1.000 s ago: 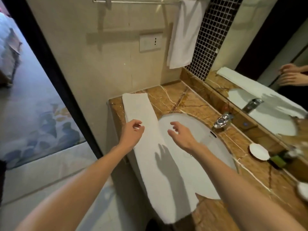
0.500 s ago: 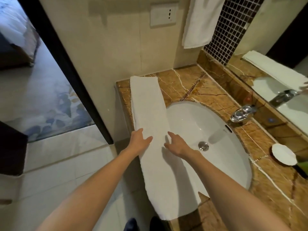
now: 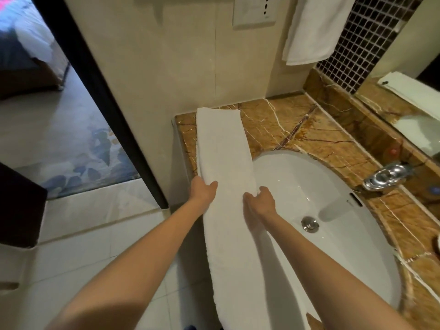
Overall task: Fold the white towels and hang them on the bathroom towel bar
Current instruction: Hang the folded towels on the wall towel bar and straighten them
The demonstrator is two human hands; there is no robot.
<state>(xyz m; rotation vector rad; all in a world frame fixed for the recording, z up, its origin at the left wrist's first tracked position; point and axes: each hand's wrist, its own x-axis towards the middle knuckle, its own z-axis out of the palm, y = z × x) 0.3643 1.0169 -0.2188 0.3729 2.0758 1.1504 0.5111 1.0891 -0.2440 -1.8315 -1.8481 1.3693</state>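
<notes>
A folded towel [image 3: 223, 151], white and doubled into a long narrow strip, lay along the left edge of the brown marble counter [image 3: 297, 129]. Its far end sat close to the wall. Its near portion ran over the left rim of the white sink [image 3: 338, 206] and continued toward the person, past the counter's front edge.

The left hand [image 3: 202, 192] gripped the strip's left edge about midway along its length, with the thumb laid on top of the cloth. The fingers were hidden beneath the edge. The right hand [image 3: 260, 202] held the opposite edge at about the same level, with the thumb on the cloth and the fingers curled at the border above the basin. Both forearms were extended from the bottom of the view.

A second towel [image 3: 314, 27], also white, hung flat against the wall at upper right, above the counter's back corner. Its support lay outside the view.

A chrome faucet [image 3: 385, 176] stood on the counter at the sink's far side, and a metal drain [image 3: 310, 224] showed in the basin. A mirror [image 3: 419, 110] ran along the right, above a marble ledge. Dark mosaic tile [image 3: 364, 44] covered the wall beside the hanging towel. A white socket plate [image 3: 254, 11] was fixed to the beige wall. To the left, a dark door frame [image 3: 102, 108] opened onto a patterned carpet [image 3: 78, 158].
</notes>
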